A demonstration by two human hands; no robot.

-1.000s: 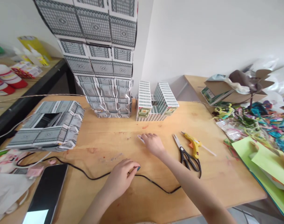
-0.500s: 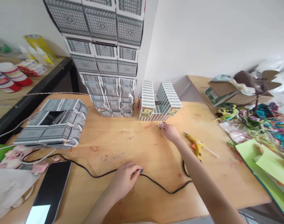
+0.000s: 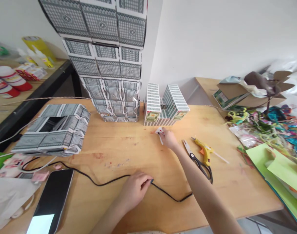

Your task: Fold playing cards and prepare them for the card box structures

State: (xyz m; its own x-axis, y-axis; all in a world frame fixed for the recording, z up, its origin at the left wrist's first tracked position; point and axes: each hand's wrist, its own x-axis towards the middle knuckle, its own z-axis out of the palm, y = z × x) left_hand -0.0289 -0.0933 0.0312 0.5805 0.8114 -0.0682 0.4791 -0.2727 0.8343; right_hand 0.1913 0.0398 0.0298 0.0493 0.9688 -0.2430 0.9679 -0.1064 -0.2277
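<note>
My right hand is closed on a small folded playing card, white with red marks, just above the table in front of a block of stacked card boxes. My left hand lies over a black cord, with its fingers curled and the thumb against the index finger. Whatever may be between those fingers is hidden. A yellow glue gun with a clear stick rests right of my right forearm. Beside it are black-handled scissors, partly under the cord.
A tall tower of patterned card boxes stands at the back. A low card structure with a square opening sits at left, above a phone. Green paper and colourful scraps lie at right.
My right hand has moved left with the card, and more of the card shows. The scissors, hidden behind my forearm before, are now visible. My left hand has shifted slightly right.
</note>
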